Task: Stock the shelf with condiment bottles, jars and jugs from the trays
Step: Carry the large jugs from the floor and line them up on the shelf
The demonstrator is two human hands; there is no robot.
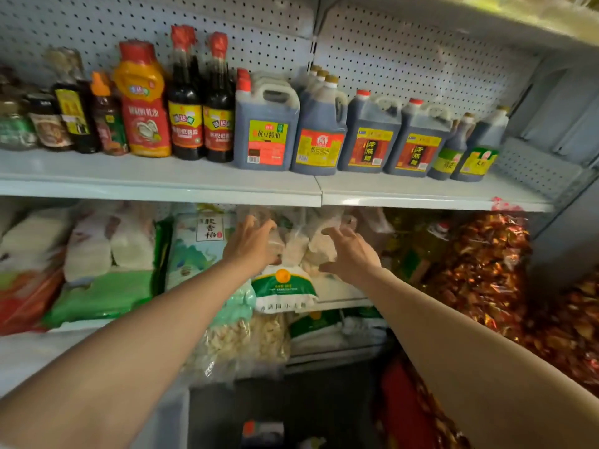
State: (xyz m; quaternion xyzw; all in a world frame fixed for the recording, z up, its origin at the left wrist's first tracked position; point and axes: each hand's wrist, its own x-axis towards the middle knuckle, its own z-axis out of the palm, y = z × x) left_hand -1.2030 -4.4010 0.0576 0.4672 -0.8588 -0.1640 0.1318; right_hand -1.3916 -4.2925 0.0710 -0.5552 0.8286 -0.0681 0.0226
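Note:
The upper shelf (162,186) carries a row of condiments: small jars (16,124) at the left, a red squeeze bottle (142,102), two tall dark soy bottles (201,102), then several dark jugs (265,124) with handles running to the right. Both my hands reach under that shelf to the lower level. My left hand (251,243) and my right hand (348,251) have their fingers curled onto a clear plastic bag of pale goods (296,246) between them. The bag sits on top of a white and green sack (283,291).
The lower shelf holds white and green rice bags (107,273) at the left, a pale green printed bag (201,247), and red dried chilli bags (486,270) at the right. A bag of pale slices (246,345) hangs over the front edge. A dark tray (291,416) lies below.

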